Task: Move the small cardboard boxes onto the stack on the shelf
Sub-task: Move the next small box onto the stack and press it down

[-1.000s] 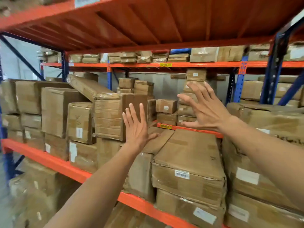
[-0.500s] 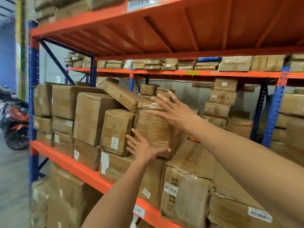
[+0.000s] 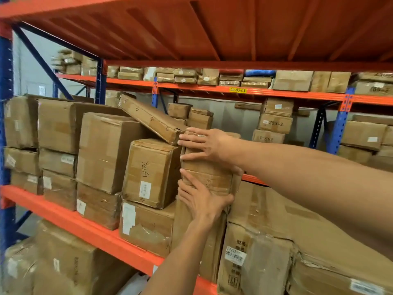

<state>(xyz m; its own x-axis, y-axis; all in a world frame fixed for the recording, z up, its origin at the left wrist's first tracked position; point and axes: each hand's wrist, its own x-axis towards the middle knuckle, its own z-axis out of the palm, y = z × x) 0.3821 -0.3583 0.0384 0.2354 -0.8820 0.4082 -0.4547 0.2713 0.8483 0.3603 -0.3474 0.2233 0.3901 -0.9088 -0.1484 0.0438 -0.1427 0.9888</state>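
Both hands flat on taped brown cardboard box (image 3: 207, 177) on orange metal shelf (image 3: 85, 227): right hand (image 3: 205, 145) at top, left hand (image 3: 202, 199) below, fingers spread, not clamped.

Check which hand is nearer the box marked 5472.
Left. The left hand is pressed on the taped box beside the box marked 5472; the right hand sits higher, by its top corner.

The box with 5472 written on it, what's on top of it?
A long flat box leans tilted across the 5472 box, its lower end resting on the top right corner. The right hand covers where that end finishes.
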